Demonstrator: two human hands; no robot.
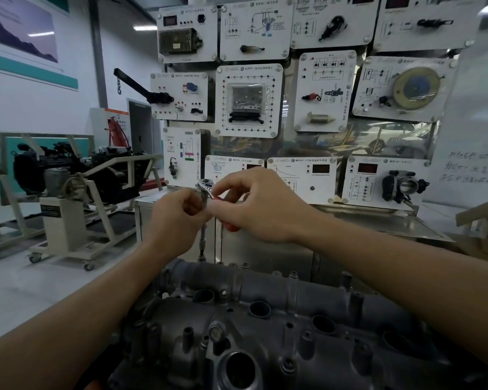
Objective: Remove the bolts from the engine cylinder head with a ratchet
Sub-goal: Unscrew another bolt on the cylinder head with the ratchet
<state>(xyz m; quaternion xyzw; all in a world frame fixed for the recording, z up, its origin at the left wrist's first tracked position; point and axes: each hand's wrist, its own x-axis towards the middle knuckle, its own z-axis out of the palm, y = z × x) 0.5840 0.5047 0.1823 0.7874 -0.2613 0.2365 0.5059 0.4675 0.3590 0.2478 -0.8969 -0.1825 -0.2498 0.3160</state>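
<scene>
Left grip [175, 218] pinches a chrome extension [202, 241]; right grip [261, 208] holds the red-handled ratchet [206, 183]. Below, a grey cylinder head [265, 319]; white panels [248, 99] behind.

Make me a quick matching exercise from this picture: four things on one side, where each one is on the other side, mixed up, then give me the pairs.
Things
1. ratchet handle
2. extension bar
3. cylinder head
4. engine on a stand

Places
A. on the floor at far left
B. gripped in the right hand
C. nearest the camera, under both forearms
D. upright below the left hand, with its tip at the far edge of thing 3

Pairs: 1-B, 2-D, 3-C, 4-A
</scene>
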